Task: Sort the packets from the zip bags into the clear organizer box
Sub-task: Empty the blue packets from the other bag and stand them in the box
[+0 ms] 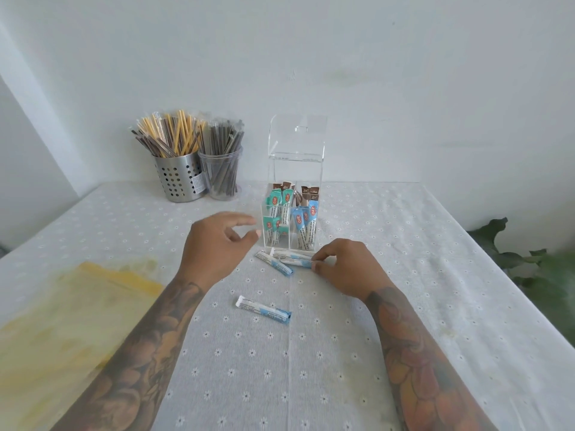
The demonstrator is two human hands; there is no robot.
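The clear organizer box (295, 169) stands mid-table with its lid raised. Teal packets fill its left compartments, blue ones the front right, brown ones the back. Just in front of it lie a few blue-and-white stick packets (273, 263). My right hand (345, 269) pinches the end of one of them (295, 261) between thumb and fingers. My left hand (214, 244) hovers beside the box's front left corner, fingers apart and empty. One more blue packet (264, 309) lies alone nearer to me. A yellow-tinted zip bag (62, 325) lies flat at the left.
A perforated metal cup (177, 178) and a clear cup (222, 175), both full of wrapped straws, stand at the back left. Green plant leaves (541, 269) hang past the table's right edge. A white wall lies behind.
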